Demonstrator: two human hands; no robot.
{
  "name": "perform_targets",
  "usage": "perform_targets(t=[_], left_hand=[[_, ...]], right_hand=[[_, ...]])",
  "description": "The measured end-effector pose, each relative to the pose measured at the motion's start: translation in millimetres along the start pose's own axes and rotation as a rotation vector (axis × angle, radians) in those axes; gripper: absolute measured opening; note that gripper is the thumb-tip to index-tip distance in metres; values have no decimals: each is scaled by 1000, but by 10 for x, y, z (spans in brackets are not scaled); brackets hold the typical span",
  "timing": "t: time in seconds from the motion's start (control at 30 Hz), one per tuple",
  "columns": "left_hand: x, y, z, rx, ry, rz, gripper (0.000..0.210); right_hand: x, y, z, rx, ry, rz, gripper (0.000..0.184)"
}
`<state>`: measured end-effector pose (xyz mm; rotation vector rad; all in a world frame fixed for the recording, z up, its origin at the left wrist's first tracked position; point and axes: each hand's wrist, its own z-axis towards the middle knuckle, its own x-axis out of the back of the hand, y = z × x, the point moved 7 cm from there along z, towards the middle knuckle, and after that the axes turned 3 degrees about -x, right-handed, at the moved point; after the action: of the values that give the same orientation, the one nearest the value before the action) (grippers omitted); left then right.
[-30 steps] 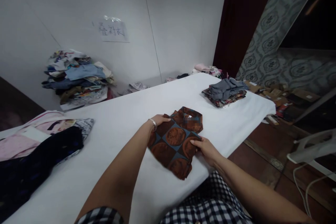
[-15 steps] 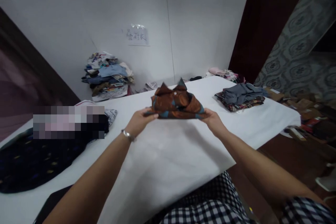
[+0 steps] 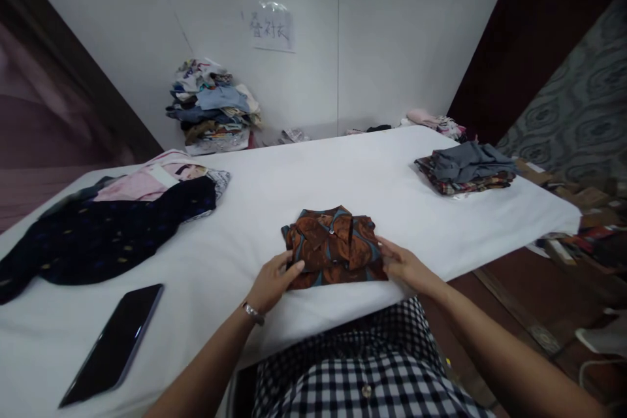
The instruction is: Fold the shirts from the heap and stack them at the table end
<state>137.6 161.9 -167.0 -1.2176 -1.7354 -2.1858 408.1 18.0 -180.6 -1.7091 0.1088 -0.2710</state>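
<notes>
A folded brown shirt with a blue-green pattern, collar and small buttons lies flat at the front of the white-covered table. Its collar points away from me. At its left edge my left hand grips the cloth, thumb on top and the other fingers at the side, partly hidden. My right hand holds the opposite edge, with fingertips against the fabric. A bracelet circles my left wrist.
A dark patterned garment and pink clothing lie at left, behind a phone. Folded clothes sit at right. A tall clothes pile stands by the wall under a paper sign. Boxes are beyond the right edge.
Both hands have lowered the folded shirt from the air onto the table, closer to me. Its collar now lies flatter. The view has shifted, and the whole phone now shows.
</notes>
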Motion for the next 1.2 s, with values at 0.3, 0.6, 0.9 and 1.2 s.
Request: perform_targets(t=[0.3, 0.6, 0.9, 1.2], left_hand=[[-113, -23, 390, 263, 147, -295, 31], [-176, -309, 81, 181, 114, -93, 28], [-15, 545, 139, -296, 283, 246, 42], [-724, 238, 665, -222, -82, 550, 58]], right_hand=[[-117, -165, 621, 84, 191, -110, 36], [12, 160, 244, 62, 226, -321, 43], [-481, -628, 120, 471, 157, -607, 51], [-805, -134, 753, 285, -100, -1007, 68]])
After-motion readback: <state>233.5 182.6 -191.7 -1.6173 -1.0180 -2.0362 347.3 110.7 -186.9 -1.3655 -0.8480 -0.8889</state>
